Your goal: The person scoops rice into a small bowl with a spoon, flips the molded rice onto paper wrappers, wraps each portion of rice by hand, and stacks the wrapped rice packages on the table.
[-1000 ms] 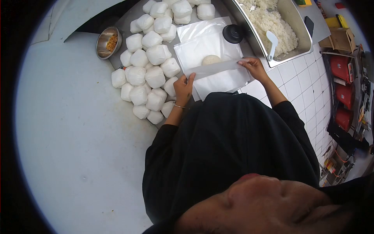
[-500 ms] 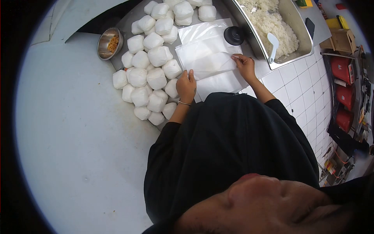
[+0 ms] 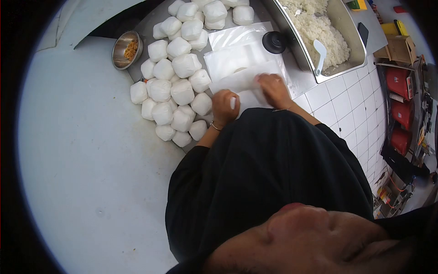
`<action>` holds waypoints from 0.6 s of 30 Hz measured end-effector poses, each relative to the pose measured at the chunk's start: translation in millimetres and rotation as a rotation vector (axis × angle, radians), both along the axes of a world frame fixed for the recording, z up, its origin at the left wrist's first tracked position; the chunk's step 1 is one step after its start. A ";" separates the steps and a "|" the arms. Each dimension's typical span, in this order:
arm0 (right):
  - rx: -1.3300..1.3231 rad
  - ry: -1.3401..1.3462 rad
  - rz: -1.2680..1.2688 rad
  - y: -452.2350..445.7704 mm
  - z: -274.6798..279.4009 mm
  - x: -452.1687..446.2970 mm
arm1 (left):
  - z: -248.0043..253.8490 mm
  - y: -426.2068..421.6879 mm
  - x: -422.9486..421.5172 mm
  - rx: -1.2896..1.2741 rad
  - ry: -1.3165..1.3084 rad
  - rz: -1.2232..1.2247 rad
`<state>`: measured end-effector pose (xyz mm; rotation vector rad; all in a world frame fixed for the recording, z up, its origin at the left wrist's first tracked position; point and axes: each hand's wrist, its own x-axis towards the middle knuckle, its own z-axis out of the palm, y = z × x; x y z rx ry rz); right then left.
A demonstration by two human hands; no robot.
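White paper sheets (image 3: 237,58) lie on the metal work surface in front of me. A folded sheet (image 3: 242,78) covers most of a pale round portion, whose edge faintly shows. My left hand (image 3: 224,108) is closed on the near left part of this folded sheet. At its near right part, my right hand (image 3: 274,90) has its fingers curled on the paper. Left of the sheets stand several white wrapped bundles (image 3: 186,65), some stacked. A round black object (image 3: 274,42) rests on the far right of the sheets.
A deep metal tray (image 3: 335,75) of white rice (image 3: 331,39) stands at the right, with a pale blue scoop (image 3: 320,55) in it. A metal bowl (image 3: 119,51) of orange-brown food (image 3: 131,49) is at the left. Red containers (image 3: 399,112) are at the far right.
The paper has been folded toward me over the round portion. Both hands have moved nearer my body and closer together, and their fingers have curled in.
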<state>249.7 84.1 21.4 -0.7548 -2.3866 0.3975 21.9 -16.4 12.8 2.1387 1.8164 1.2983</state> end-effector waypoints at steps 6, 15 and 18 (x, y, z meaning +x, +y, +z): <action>-0.138 -0.331 0.169 -18.5 -1.9 -19.2 | -23.7 -5.8 10.3 -0.137 0.246 -0.221; -0.232 -0.190 -0.068 22.9 10.7 -28.0 | -14.9 18.4 16.5 -0.300 0.302 -0.193; -0.362 -0.120 -0.168 53.3 7.6 -37.5 | -9.8 20.7 15.7 -0.301 0.314 -0.172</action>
